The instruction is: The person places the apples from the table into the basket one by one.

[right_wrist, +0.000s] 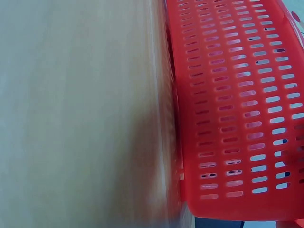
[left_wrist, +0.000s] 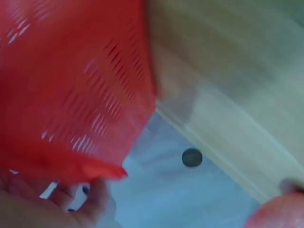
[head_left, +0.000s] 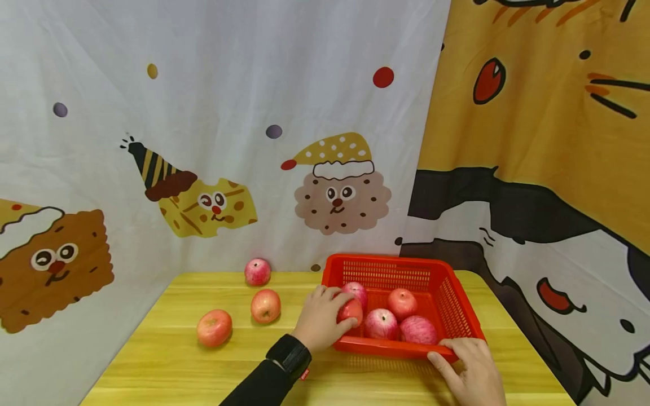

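Note:
My left hand (head_left: 321,318) reaches over the left side of the red plastic basket (head_left: 457,287), its fingers and thumb round a red apple (head_left: 351,312). Against that apple, partly behind my fingers, lies a pink apple (head_left: 356,291). More apples lie on the basket floor: a plain red one (head_left: 403,303), a pink one (head_left: 381,324) and a streaked one (head_left: 418,330). At the near right corner, my right hand (head_left: 472,369) grips the basket rim. Fingers (left_wrist: 92,204) show blurred by the rim in the left wrist view. The right wrist view shows the basket's slotted wall (right_wrist: 237,109).
Three apples lie on the wooden table (head_left: 167,361) left of the basket: one near the back edge (head_left: 257,272), one in the middle (head_left: 266,306) and one farther left (head_left: 214,328). A printed curtain (head_left: 228,84) hangs behind the table.

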A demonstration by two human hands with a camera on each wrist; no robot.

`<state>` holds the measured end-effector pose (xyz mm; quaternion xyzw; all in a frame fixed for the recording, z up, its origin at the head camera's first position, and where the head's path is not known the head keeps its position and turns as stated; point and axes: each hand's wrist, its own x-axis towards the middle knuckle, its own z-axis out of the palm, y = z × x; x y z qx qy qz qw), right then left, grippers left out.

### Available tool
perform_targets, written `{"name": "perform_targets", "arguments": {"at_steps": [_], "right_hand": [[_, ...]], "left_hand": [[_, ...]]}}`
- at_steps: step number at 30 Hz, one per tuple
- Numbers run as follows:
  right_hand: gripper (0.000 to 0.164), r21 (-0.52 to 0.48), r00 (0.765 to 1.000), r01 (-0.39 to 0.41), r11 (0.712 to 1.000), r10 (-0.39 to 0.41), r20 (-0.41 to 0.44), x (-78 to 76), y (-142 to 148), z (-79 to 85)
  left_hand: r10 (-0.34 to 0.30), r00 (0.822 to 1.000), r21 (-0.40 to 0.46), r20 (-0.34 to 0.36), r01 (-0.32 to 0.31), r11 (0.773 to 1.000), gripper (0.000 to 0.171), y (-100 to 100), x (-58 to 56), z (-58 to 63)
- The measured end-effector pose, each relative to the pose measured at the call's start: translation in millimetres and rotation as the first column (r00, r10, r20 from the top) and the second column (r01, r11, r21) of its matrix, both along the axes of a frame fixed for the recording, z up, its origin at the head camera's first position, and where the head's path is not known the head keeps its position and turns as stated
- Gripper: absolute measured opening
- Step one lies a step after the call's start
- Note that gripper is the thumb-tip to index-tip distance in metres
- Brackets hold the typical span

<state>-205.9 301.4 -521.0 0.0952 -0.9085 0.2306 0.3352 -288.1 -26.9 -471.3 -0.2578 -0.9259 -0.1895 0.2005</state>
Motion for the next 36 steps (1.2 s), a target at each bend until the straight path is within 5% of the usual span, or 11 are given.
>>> {"name": "perform_targets", "arguments": {"at_steps": [4, 16, 22, 25, 28, 31, 34, 36], "right_hand": [[0.036, 0.008, 1.0, 0.018, 1.0, -0.018, 0.023, 0.5, -1, -0.6], [0.035, 0.011, 0.999, 0.016, 1.0, -0.016, 0.034, 0.8, 0, -1.9], [0.034, 0.005, 0.999, 0.014, 1.0, -0.014, 0.03, 0.3, 0, -1.9], [0.034, 0.007, 1.0, 0.012, 1.0, -0.012, 0.025, -0.2, 0, -2.6], [0.034, 0.008, 1.0, 0.011, 1.0, -0.011, 0.023, -0.8, 0, -2.7], [0.033, 0.005, 1.0, 0.009, 1.0, -0.009, 0.023, -0.9, 0, -2.5], [0.033, 0.004, 0.999, 0.012, 1.0, -0.012, 0.03, -0.5, 1, -2.4], [0.034, 0.007, 0.999, 0.018, 1.0, -0.018, 0.037, -0.4, 1, -2.0]], "left_hand": [[-0.01, 0.999, -0.043, 0.032, 0.011, 0.999, 0.03, 3, 1.4, -6.3], [-0.015, 0.997, 0.001, 0.07, 0.015, 1.0, 0.026, 2, 3.4, -9.0], [-0.045, 0.999, 0.095, 0.018, 0.043, 0.995, 0.029, -4, 4.0, -9.5], [-0.012, 0.999, 0.162, -0.03, 0.017, 0.987, 0.04, -12, 2.4, -11.7], [0.092, 0.993, 0.188, -0.07, -0.078, 0.979, 0.055, -29, -3.1, -13.4], [0.286, 0.954, 0.144, -0.084, -0.273, 0.951, 0.063, -55, -12.8, -17.5], [0.474, 0.88, 0.06, -0.029, -0.471, 0.88, 0.066, -83, -19.9, -26.0], [0.541, 0.84, 0.015, 0.034, -0.542, 0.84, 0.065, -97, -21.6, -32.6]]}}
